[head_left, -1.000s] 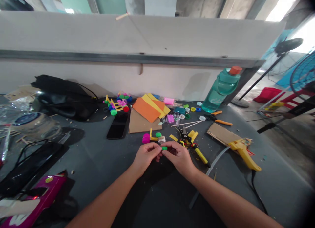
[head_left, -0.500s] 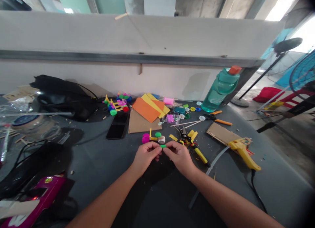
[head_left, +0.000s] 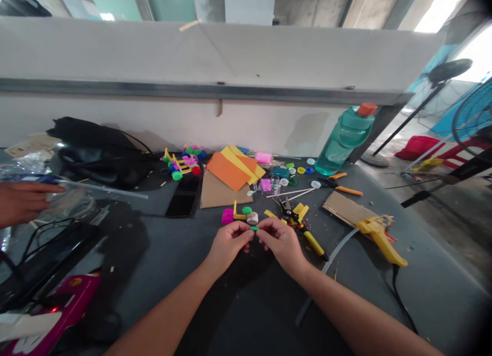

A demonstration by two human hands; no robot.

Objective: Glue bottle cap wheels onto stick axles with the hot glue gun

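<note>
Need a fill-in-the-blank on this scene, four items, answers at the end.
1. The small piece between the left hand and right hand is ____.
2. The glue gun has a ____ body.
3. The cap of the teal water bottle is ____.
4. A co-worker's hand enters from the ____ side of the view.

Answers: green; yellow; orange; left.

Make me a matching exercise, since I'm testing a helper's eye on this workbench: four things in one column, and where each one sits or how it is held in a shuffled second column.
Things:
1. small green piece
2. hot glue gun
3. water bottle
4. phone

Places:
A. standing at the back of the table
B. pinched between the left hand and right hand
C. lying flat left of the brown cardboard sheet
D. lying at the right end of the cardboard strip

Pairs: 1-B, 2-D, 3-A, 4-C
</note>
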